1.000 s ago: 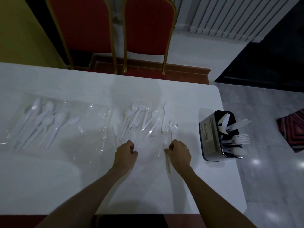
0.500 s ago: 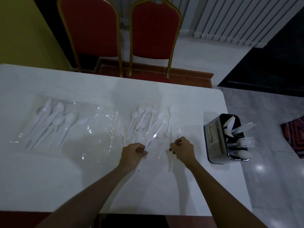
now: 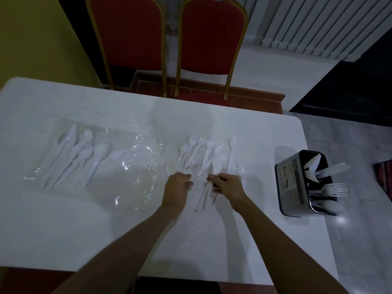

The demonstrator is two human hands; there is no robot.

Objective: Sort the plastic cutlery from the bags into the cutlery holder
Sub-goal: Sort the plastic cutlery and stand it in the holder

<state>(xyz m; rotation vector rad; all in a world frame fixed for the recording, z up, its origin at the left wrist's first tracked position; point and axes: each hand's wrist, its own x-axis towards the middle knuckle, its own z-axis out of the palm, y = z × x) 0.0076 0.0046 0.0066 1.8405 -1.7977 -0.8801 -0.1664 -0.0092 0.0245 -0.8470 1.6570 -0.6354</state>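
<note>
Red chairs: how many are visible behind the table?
2. One red chair stands beyond the table's far edge, toward the left; the other red chair stands right beside it. Their lower parts are hidden by the table.

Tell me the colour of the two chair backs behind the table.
Red, with gold-coloured frames; the chair backs show clearly in the head view.

Both hands (image 3: 177, 187) (image 3: 228, 185) at loose cutlery (image 3: 201, 155), holder (image 3: 297, 183) right.

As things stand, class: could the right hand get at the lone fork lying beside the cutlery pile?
Probably yes: the fork lies just beyond the right hand on bare table, nothing between.
</note>
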